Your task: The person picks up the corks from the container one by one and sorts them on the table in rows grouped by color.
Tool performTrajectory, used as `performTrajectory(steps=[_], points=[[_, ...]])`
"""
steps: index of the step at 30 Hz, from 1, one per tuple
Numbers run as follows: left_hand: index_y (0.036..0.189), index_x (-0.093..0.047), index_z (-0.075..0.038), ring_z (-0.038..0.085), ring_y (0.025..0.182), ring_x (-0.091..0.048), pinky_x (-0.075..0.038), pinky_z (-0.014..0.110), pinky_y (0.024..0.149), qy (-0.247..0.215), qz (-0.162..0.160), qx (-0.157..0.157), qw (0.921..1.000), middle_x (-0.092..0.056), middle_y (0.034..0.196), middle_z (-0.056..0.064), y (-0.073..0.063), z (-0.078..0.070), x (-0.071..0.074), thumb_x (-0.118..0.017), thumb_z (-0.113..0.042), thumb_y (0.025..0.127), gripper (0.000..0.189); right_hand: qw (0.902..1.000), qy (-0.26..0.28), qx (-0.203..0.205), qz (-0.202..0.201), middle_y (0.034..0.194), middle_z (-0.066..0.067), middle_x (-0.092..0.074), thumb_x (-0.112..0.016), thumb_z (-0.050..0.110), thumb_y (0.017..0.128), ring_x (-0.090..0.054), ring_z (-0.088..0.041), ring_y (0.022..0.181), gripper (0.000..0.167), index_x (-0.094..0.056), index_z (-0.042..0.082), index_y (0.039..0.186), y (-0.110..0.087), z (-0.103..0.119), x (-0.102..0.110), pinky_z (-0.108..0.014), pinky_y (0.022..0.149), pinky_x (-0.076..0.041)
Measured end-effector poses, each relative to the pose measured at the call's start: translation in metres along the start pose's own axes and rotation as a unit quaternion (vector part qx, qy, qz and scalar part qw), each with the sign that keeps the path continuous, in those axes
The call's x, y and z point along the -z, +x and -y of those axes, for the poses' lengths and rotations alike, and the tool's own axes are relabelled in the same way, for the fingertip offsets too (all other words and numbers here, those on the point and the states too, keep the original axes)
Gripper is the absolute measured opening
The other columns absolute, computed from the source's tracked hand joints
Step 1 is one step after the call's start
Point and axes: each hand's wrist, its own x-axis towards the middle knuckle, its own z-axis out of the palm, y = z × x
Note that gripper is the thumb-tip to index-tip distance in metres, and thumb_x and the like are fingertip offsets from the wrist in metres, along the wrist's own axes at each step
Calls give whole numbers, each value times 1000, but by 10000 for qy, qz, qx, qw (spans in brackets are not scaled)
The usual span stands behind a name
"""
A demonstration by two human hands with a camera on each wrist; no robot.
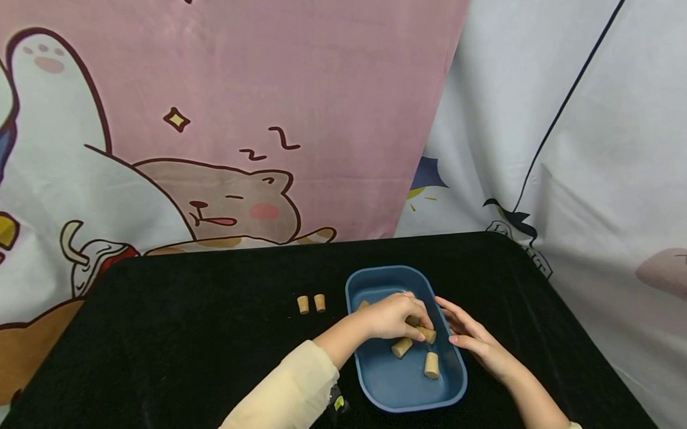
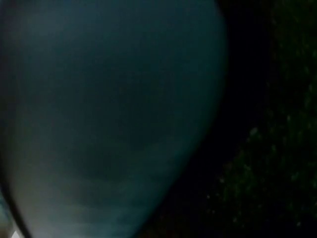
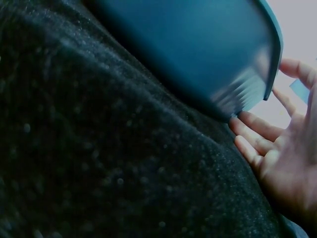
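A blue rectangular tray [image 1: 409, 398] stands on the black cloth, holding several short corks, among them one lying near its right wall [image 1: 431, 365]. My left hand [image 1: 395, 317] reaches in over the tray's left rim. Its thumb and fingers pinch a cork [image 1: 426, 335], while another cork [image 1: 402, 347] lies just below the thumb. At the right side my right hand [image 1: 478, 342] rests its extended fingers against the tray's outside. In the right wrist view, those fingertips [image 3: 241, 141] meet the tray wall [image 3: 198, 54] low down. The left wrist view shows only the tray's outer wall [image 2: 114, 99], blurred.
Two corks [image 1: 303, 305] [image 1: 320, 302] stand on the black-covered table [image 1: 212, 345] left of the tray. A small dark object [image 1: 337, 401] with a yellow-green mark shows beside the left sleeve. Behind the table hangs a printed cartoon curtain [image 1: 345, 113].
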Motion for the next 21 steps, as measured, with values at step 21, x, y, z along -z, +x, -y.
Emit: performTrajectory(steps=[21], points=[[119, -66, -19, 4, 100, -50, -43, 21, 83, -572, -1548, -22, 9863, -61, 107, -14, -30, -26, 10, -64, -27, 92, 29, 9998, -135, -117, -124, 145, -38, -17, -32, 3, 98, -46, -22, 124, 60, -9, 8, 153, 0, 2, -3, -39, 95, -42]])
